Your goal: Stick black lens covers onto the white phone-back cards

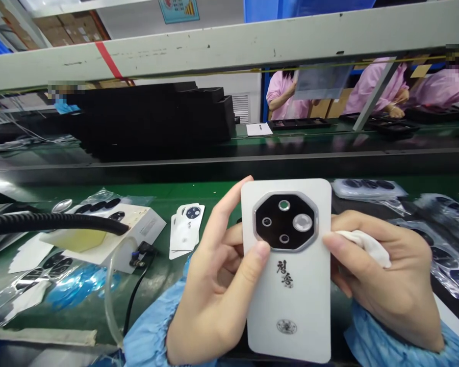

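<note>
My left hand (pixel 222 290) grips a white phone back cover (pixel 308 300) by its left side, thumb on the front beside the camera window. Upright and facing me, the cover has a black octagonal camera window (pixel 277 223) with a silver rim, dark lettering and an oval emblem lower down. My right hand (pixel 393 278) is closed around a white cloth (pixel 367 245). Its thumb tip meets the cover's right edge, while some of its fingers are hidden behind the cover. Left of my left hand, a small stack of similar white covers (pixel 185 235) lies on the green bench.
A white box-shaped device (pixel 147 229) with a black corrugated hose (pixel 61 224) stands at left, near blue plastic film (pixel 82 288). Bagged camera-lens parts (pixel 369 188) lie at right. Black stacked trays (pixel 156 114) rise beyond the bench. Several people in pink work behind a beam (pixel 222 43).
</note>
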A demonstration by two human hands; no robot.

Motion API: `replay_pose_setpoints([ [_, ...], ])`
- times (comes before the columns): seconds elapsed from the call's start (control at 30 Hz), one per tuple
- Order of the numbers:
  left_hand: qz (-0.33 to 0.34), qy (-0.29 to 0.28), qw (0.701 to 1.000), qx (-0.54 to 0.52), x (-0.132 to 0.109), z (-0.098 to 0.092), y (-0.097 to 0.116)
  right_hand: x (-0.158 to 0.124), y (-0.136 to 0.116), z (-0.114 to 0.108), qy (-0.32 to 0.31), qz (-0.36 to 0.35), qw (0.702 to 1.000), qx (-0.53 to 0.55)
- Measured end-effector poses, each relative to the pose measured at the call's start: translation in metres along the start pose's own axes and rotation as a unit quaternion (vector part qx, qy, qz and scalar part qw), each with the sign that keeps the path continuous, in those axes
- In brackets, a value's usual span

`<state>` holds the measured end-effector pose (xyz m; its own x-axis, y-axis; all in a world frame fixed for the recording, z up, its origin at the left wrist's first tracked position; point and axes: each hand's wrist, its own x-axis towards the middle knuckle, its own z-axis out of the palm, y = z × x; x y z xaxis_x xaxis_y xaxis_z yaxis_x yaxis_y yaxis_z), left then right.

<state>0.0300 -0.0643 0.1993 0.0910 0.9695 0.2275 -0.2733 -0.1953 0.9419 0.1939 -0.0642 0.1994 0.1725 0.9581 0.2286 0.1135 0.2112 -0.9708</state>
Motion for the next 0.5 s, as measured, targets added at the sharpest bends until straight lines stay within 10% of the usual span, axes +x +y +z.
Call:
replay_pose_setpoints([
  [0.5, -0.037, -0.025, 0.999, -0.016, 0.0000, -0.0036, 0.0023, 0.0016, 0.0028, -0.0003, 0.000, -0.001, 1.000, 0.005],
])
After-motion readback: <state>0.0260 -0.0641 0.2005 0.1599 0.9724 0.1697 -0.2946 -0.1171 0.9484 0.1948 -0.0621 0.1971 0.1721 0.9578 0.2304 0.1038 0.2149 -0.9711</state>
